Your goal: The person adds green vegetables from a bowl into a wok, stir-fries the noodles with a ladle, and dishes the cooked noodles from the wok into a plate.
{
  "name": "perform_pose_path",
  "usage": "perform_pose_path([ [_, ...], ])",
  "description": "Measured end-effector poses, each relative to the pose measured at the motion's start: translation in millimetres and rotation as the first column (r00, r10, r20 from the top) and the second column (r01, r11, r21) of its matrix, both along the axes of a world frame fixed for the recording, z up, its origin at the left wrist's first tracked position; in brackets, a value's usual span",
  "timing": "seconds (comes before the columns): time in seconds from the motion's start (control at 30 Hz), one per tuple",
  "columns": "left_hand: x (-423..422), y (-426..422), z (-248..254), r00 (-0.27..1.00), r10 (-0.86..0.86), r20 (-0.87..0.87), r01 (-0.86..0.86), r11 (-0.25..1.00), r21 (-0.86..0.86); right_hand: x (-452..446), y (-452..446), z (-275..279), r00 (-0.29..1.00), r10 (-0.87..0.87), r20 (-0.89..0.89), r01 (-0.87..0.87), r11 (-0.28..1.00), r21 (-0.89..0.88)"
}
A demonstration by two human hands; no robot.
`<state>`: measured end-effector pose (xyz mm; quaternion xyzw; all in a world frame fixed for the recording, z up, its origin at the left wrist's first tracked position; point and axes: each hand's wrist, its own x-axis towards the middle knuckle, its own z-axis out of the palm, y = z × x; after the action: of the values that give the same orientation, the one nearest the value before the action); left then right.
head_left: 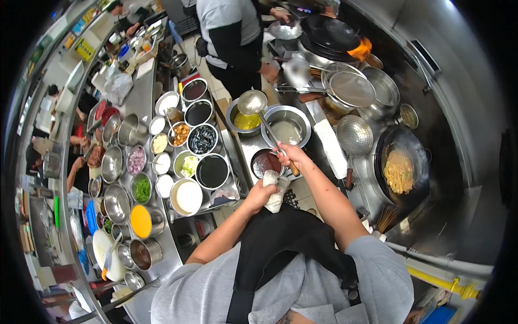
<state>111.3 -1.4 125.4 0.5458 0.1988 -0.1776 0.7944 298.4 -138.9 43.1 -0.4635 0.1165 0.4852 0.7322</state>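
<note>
1. At the centre of the view, the right hand (292, 155) is closed around the wooden handle of a ladle (252, 102).
2. The ladle extends forward and to the left from the grip. Its metal bowl overlaps, in view, the far part of a pot (230, 114) containing yellow liquid; contact with the rim cannot be determined.
3. The left hand (259, 197) is clenched on a bunched white cloth (273, 193), positioned just beside the handle end. Contact between cloth and handle cannot be determined.
4. Directly ahead of the hands is a container of dark red sauce (266, 161). Beyond it stands a wider metal pot (307, 128) of pale liquid, adjacent to the yellow-liquid pot.
5. To the left, a unit holds round containers, including black liquid (212, 172), white liquid (186, 197) and chopped pale-green pieces (189, 167).
6. To the right, a perforated skimmer (354, 135) rests near a folded white towel (331, 149). A wok (422, 168) beside the skimmer contains noodles (399, 171).
7. At the far side, a co-worker in a grey top (229, 16) stands near another wok (329, 33); a flame (360, 50) shows at its edge.
</note>
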Motion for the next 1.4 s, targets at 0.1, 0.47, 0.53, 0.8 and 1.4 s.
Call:
perform_pose_path([
  [0.1,-19,-19,-7,0.998,-0.056,-0.033,0.056,0.998,0.004,-47,-49,2,1.0,-0.005,0.007,0.004,0.989,0.145],
  [0.47,-60,-117,-10,0.956,-0.266,-0.121,0.27,0.963,0.017,-298,-325,137,0.849,-0.528,-0.019,0.528,0.847,0.07],
  [0.53,-58,-140,-10,0.932,-0.342,-0.12,0.345,0.939,0.005,-316,-355,151,0.768,-0.609,0.196,0.635,0.764,-0.112],
  [0.8,-41,-212,-3,0.844,-0.534,-0.041,0.535,0.845,0.007,-300,-408,172,0.512,-0.425,0.746,0.846,0.099,-0.524],
  [1.4,130,-265,-33,0.633,-0.77,0.076,0.774,0.631,-0.053,-238,-400,162,0.548,-0.124,0.827,0.735,-0.401,-0.547],
])
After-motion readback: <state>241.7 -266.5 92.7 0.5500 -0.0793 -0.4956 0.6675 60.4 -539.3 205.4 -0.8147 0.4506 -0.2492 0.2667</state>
